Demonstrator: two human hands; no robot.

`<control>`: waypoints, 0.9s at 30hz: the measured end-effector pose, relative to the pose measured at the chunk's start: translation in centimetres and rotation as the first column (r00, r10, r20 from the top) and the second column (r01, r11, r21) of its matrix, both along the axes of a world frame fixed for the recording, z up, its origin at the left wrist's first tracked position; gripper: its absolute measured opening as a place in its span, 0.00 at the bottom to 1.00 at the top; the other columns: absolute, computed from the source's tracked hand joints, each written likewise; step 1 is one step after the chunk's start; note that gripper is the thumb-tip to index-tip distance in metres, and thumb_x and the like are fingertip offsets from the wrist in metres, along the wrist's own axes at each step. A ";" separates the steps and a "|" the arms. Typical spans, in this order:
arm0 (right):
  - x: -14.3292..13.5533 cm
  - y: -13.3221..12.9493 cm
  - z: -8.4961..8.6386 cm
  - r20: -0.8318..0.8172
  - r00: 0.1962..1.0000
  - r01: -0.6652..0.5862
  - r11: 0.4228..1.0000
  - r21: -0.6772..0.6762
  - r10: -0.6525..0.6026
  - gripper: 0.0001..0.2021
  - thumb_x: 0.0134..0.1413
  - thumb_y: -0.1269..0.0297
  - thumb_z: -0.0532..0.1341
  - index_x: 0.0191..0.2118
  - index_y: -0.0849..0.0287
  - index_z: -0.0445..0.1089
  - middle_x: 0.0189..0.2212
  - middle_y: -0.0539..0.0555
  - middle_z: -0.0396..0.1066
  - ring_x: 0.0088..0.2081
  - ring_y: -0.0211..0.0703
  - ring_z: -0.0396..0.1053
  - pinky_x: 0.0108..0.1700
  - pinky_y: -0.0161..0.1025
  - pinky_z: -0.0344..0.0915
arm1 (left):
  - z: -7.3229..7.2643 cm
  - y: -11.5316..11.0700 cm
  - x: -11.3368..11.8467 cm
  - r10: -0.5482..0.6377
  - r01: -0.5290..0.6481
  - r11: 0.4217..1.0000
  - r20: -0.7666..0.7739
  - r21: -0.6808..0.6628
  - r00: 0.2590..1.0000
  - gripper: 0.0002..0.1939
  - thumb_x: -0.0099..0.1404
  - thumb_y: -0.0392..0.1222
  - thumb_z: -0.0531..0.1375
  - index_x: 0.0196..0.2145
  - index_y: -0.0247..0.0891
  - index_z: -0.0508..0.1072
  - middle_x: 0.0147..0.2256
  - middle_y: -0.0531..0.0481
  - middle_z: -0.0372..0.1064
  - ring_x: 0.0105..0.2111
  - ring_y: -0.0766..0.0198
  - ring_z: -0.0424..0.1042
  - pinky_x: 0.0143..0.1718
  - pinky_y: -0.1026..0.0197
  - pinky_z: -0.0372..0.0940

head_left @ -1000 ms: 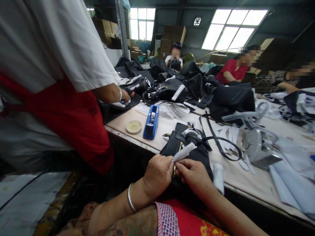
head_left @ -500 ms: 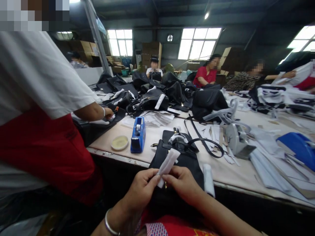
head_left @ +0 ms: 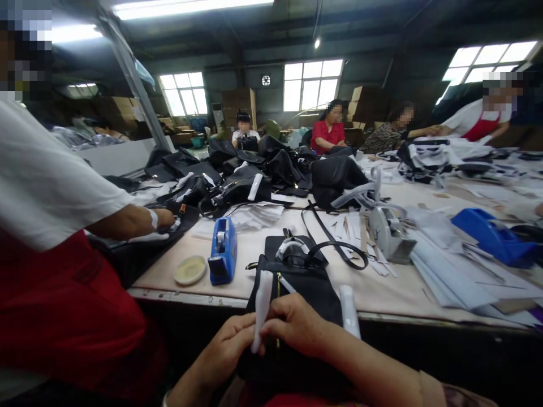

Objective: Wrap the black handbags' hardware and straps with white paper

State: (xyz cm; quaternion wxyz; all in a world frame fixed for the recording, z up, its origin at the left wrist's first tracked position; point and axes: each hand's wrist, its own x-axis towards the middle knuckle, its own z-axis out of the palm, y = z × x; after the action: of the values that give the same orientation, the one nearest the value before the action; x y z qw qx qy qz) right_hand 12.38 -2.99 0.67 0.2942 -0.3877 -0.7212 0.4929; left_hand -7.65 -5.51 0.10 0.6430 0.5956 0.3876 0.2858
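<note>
A soft white strip (head_left: 263, 294), folded lengthwise, stands nearly upright above a black bag (head_left: 316, 288). My left hand (head_left: 224, 350) is closed, pinching the strip's lower end between thumb and fingers. From the other side, my right hand (head_left: 297, 328) has its thumb and bent fingers pressed at the same lower end. The bag leans on the table's front edge below my hands and shows a gold zipper (head_left: 279, 282). A white-wrapped handle (head_left: 292, 247) and a black strap (head_left: 352, 246) lie at its top. Beside it on the right is a white-wrapped roll (head_left: 349, 308).
A blue tape dispenser (head_left: 223, 251) and a round shallow dish (head_left: 190, 270) stand left of the bag. To the right are a grey tape dispenser (head_left: 388, 234) and paper sheets (head_left: 449, 277). Black bags (head_left: 280, 169) are heaped behind. A co-worker's arm (head_left: 127, 221) reaches in at left.
The white strip has turned from slanting right to nearly upright, and my right hand has moved closer around its lower end. My view has swung slightly right.
</note>
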 end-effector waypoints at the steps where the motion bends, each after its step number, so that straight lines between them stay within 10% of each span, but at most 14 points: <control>1: -0.1 0.2 -0.2 0.028 0.999 0.032 0.999 -0.013 -0.032 0.03 0.49 0.68 0.68 0.28 0.60 0.78 0.24 0.48 0.76 0.26 0.36 0.70 0.29 0.31 0.62 | 0.0 -0.1 0.2 -0.002 0.002 1.000 -0.030 0.030 1.000 0.15 0.68 0.42 0.52 0.28 0.33 0.73 0.27 0.49 0.67 0.29 0.65 0.64 0.32 0.64 0.57; 8: -0.8 0.7 -1.1 0.008 0.998 0.065 0.967 -0.247 -0.065 0.01 0.46 0.71 0.67 0.27 0.61 0.77 0.20 0.46 0.71 0.23 0.35 0.67 0.25 0.30 0.60 | 0.1 -0.4 0.9 0.031 0.001 0.982 -0.165 0.191 0.986 0.15 0.66 0.37 0.48 0.26 0.35 0.70 0.25 0.50 0.66 0.28 0.63 0.65 0.34 0.63 0.59; 13: 1.1 -1.5 1.0 0.021 0.998 0.053 0.969 0.242 -0.060 0.14 0.56 0.76 0.55 0.37 0.57 0.78 0.32 0.51 0.78 0.34 0.38 0.73 0.38 0.34 0.67 | -0.5 -0.2 1.1 0.126 -0.074 0.965 -0.200 0.250 0.972 0.15 0.69 0.43 0.50 0.34 0.36 0.75 0.28 0.50 0.71 0.30 0.62 0.69 0.35 0.63 0.64; 17: 7.4 -3.1 1.6 -0.068 0.918 0.390 0.860 0.330 -0.391 0.10 0.61 0.64 0.57 0.41 0.57 0.76 0.33 0.53 0.78 0.35 0.41 0.74 0.40 0.35 0.68 | -2.5 1.2 0.4 0.525 -0.419 0.823 -0.234 0.383 0.818 0.23 0.63 0.49 0.59 0.53 0.37 0.72 0.48 0.43 0.74 0.48 0.53 0.73 0.50 0.56 0.66; 21: 15.3 -4.0 -2.5 0.063 0.604 0.790 0.607 0.087 -0.795 0.18 0.58 0.48 0.58 0.36 0.58 0.75 0.31 0.56 0.78 0.35 0.48 0.74 0.39 0.41 0.69 | -4.1 2.6 0.3 0.544 -0.507 0.839 -0.327 0.197 0.773 0.32 0.60 0.56 0.62 0.55 0.32 0.70 0.53 0.37 0.72 0.54 0.47 0.71 0.57 0.49 0.64; 24: 17.5 -5.5 -6.8 0.189 0.632 0.766 0.569 -0.300 -0.752 0.27 0.50 0.38 0.59 0.38 0.60 0.76 0.36 0.61 0.79 0.38 0.56 0.76 0.37 0.46 0.71 | -4.1 2.7 1.1 0.380 -0.396 0.918 -0.285 0.001 0.880 0.31 0.60 0.59 0.63 0.53 0.33 0.73 0.52 0.38 0.74 0.53 0.45 0.72 0.56 0.49 0.65; 27: 15.9 -7.3 -9.2 -0.021 0.739 0.539 0.609 -0.583 -0.674 0.30 0.50 0.36 0.61 0.46 0.58 0.76 0.44 0.60 0.78 0.47 0.56 0.75 0.49 0.48 0.70 | -3.5 2.4 1.9 0.307 -0.333 0.934 -0.189 -0.127 0.933 0.32 0.58 0.59 0.65 0.53 0.33 0.72 0.50 0.39 0.75 0.50 0.45 0.74 0.51 0.49 0.69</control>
State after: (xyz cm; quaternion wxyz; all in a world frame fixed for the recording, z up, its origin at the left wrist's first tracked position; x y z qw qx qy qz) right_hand 28.29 -10.31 -8.57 0.4071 -0.6142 -0.3347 0.5874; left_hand -5.74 -3.11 -3.43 0.5981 0.4935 0.5529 0.3049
